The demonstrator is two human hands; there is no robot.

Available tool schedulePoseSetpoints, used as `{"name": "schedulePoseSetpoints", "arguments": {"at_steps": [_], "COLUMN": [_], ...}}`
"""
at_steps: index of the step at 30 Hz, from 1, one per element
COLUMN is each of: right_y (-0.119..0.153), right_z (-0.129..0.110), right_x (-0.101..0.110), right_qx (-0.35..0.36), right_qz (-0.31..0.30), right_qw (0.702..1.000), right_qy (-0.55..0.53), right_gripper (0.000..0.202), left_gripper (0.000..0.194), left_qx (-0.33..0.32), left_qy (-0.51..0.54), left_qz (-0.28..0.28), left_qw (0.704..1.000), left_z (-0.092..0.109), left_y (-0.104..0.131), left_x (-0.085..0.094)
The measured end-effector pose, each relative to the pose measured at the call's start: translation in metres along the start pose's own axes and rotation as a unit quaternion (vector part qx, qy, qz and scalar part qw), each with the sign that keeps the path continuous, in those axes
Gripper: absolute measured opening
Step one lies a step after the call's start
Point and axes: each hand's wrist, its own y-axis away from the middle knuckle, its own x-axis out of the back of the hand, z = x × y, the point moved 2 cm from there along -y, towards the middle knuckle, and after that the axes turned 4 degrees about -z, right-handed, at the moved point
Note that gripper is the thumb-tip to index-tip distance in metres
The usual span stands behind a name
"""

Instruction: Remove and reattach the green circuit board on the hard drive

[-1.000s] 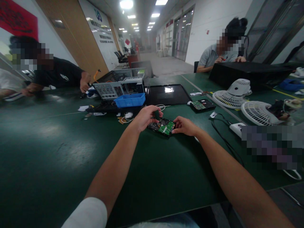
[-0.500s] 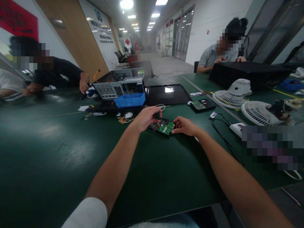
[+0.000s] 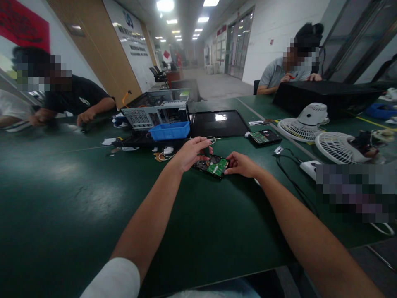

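A hard drive (image 3: 217, 165) lies on the green table, its green circuit board and dark metal face upward. My right hand (image 3: 243, 164) grips its right end between thumb and fingers. Over the drive's left end is my left hand (image 3: 194, 154), thumb and fingertips bent together in a pinch. A small dark patch shows between those fingers; whether it is a held tool I cannot make out. Farther right, a second hard drive (image 3: 264, 137) rests with its board partly showing.
Beyond my hands stand a blue bin (image 3: 170, 131), an opened computer case (image 3: 145, 116) and a black panel (image 3: 218, 124). To the right are white fans (image 3: 300, 124), a power strip (image 3: 308, 167) and black cables. Two people work across the table, one behind a black case (image 3: 325, 97).
My hands and the hard drive stay almost in place; my left fingers shift slightly. At the left, a co-worker's hand has moved away from the computer case, down toward the table.
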Motion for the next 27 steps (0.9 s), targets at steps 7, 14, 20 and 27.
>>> {"name": "schedulePoseSetpoints", "arguments": {"at_steps": [7, 14, 20, 27], "right_y": [-0.0007, -0.0015, 0.0001, 0.0009], "right_z": [0.0007, 0.004, 0.0005, -0.0016], "right_x": [-0.0001, -0.0012, 0.0004, 0.0005], "right_qx": [-0.002, 0.002, -0.002, -0.01], "right_qz": [0.001, 0.005, 0.0, -0.002], "right_qw": [1.0, 1.0, 1.0, 1.0], "right_qy": [0.006, 0.003, 0.005, -0.003], "right_gripper": [0.065, 0.066, 0.065, 0.066], "left_gripper": [0.03, 0.026, 0.025, 0.03], "left_qx": [0.015, 0.011, -0.005, 0.013], "left_qy": [0.019, 0.023, -0.017, -0.004], "left_qz": [0.009, 0.006, 0.005, -0.011], "left_qw": [1.0, 1.0, 1.0, 1.0], "left_z": [-0.0028, -0.0038, -0.0008, -0.0021], "left_y": [-0.001, -0.0039, -0.0029, -0.0025], "left_x": [0.0009, 0.0033, 0.0033, 0.001]}}
